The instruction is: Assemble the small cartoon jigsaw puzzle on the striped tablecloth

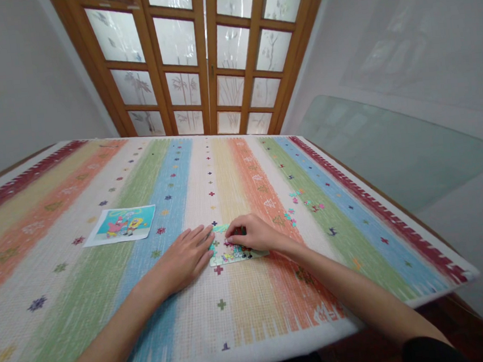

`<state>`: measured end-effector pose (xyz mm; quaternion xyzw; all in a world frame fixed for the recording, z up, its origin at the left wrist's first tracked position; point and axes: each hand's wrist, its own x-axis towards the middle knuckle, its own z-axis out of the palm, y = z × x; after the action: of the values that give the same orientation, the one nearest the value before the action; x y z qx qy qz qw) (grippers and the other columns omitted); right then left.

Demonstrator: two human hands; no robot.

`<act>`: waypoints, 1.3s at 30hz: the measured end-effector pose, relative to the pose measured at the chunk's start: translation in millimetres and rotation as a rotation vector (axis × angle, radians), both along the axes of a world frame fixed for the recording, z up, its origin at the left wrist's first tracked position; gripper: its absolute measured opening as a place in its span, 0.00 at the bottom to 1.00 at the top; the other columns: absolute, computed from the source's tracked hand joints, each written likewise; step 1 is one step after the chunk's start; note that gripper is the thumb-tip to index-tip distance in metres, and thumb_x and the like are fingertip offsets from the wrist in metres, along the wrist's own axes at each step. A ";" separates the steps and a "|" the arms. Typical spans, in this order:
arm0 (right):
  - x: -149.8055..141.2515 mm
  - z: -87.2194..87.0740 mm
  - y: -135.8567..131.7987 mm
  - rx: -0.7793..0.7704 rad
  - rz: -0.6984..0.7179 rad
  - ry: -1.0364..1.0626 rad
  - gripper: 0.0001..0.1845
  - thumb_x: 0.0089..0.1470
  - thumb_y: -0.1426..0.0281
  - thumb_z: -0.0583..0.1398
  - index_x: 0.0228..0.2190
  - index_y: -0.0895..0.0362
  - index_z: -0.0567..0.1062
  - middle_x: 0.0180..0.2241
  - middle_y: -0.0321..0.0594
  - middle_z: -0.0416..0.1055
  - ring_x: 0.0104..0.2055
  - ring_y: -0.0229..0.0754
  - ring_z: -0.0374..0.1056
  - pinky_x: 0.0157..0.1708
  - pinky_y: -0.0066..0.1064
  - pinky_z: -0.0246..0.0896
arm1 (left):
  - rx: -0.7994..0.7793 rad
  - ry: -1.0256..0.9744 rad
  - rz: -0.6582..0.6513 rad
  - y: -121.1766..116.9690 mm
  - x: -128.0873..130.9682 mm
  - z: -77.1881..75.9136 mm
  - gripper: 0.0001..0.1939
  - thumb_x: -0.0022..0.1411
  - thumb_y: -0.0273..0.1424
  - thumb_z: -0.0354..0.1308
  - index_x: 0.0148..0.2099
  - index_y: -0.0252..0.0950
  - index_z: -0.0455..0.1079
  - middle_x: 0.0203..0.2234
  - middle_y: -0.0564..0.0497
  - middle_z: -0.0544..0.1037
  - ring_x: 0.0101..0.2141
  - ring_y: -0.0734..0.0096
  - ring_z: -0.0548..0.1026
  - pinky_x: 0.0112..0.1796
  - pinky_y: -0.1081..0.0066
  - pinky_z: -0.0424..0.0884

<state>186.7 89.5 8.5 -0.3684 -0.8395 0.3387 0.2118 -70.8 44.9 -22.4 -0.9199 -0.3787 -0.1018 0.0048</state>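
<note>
A small, partly assembled jigsaw puzzle (pixel 220 259) lies on the tablecloth in front of me, with gaps showing in its middle. My left hand (pixel 189 255) rests flat at the puzzle's left edge, fingers stretched out and holding nothing. Over the puzzle, my right hand (pixel 253 234) is pinched, thumb and forefinger closed on a small pinkish puzzle piece (pixel 227 242) that is mostly hidden by the fingertips. The right hand also covers the upper right part of the puzzle. Several loose puzzle pieces (pixel 290 217) lie scattered to the right of that hand.
A printed cartoon picture (pixel 121 225) of a pink starfish and a yellow sponge lies to the left. The striped tablecloth (pixel 252 294) covers the table. Beyond it stand wooden doors (pixel 205 65) with frosted panes, and white walls flank both sides.
</note>
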 end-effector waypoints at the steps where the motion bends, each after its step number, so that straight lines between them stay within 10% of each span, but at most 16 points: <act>1: 0.2 -0.2 -0.6 0.048 -0.004 -0.010 0.04 0.54 0.75 0.66 0.33 0.58 0.83 0.30 0.39 0.79 0.31 0.37 0.70 0.35 0.28 0.63 | -0.003 -0.007 -0.001 0.3 -0.3 -1.0 0.25 0.78 0.40 0.39 0.67 0.35 0.64 0.67 0.42 0.63 0.65 0.52 0.63 0.62 0.52 0.60; 24: 9.1 3.5 8.9 0.050 -0.061 -0.071 0.04 0.53 0.71 0.66 0.31 0.58 0.84 0.29 0.39 0.78 0.28 0.36 0.67 0.31 0.27 0.59 | -0.030 -0.006 -0.008 3.1 -2.7 0.2 0.25 0.78 0.41 0.39 0.67 0.37 0.64 0.67 0.43 0.64 0.65 0.54 0.63 0.62 0.52 0.60; 39: 199.4 29.8 46.9 0.120 -0.815 -0.193 0.12 0.50 0.64 0.61 0.30 0.58 0.82 0.24 0.43 0.78 0.25 0.42 0.69 0.26 0.31 0.59 | -0.016 -0.106 -0.013 5.0 -1.1 5.2 0.20 0.76 0.37 0.44 0.62 0.36 0.68 0.62 0.42 0.71 0.60 0.53 0.68 0.58 0.51 0.65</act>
<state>386.2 136.4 38.4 -0.6871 -0.6595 0.1418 0.2699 -71.9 49.8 -17.2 -0.9157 -0.3731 -0.1474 -0.0236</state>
